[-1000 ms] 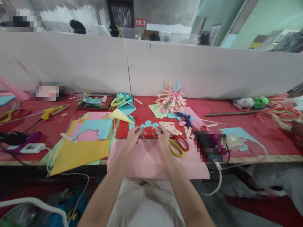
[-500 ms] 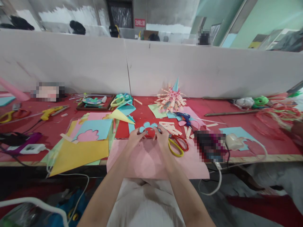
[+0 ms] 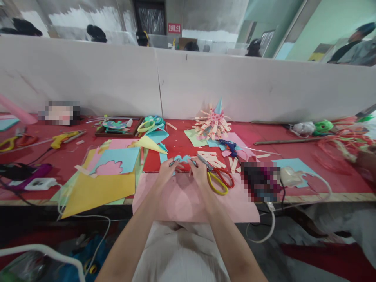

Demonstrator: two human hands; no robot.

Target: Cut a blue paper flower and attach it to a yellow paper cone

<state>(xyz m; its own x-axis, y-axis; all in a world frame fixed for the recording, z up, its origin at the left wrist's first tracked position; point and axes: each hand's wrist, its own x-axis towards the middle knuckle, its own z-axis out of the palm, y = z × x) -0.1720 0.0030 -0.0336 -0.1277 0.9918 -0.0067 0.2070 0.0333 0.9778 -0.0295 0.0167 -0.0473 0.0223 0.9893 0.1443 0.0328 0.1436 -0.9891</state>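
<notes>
1. A shared craft workshop, by the look of it.
2. A long red table (image 3: 258,131) holds coloured paper (image 3: 102,194), scissors (image 3: 210,167), a yellow glue gun (image 3: 57,141) and a spiky paper ornament (image 3: 217,119).
3. A white partition (image 3: 111,78) runs along the table's back; other people's heads (image 3: 96,33) show beyond it.
4. The grey wall (image 3: 211,15) behind looks unfinished, with white patches and a red sign (image 3: 174,28) bearing white characters.

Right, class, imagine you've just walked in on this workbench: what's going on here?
A person holds a small blue paper piece between the fingertips of the left hand and right hand. Scissors with red and yellow handles lie beside the right hand. A pink sheet lies beneath the forearms. To the left, a blue sheet with a scalloped cutout lies among other coloured papers. Farther back stands a spiky pink decoration topped with a blue cone.
</notes>
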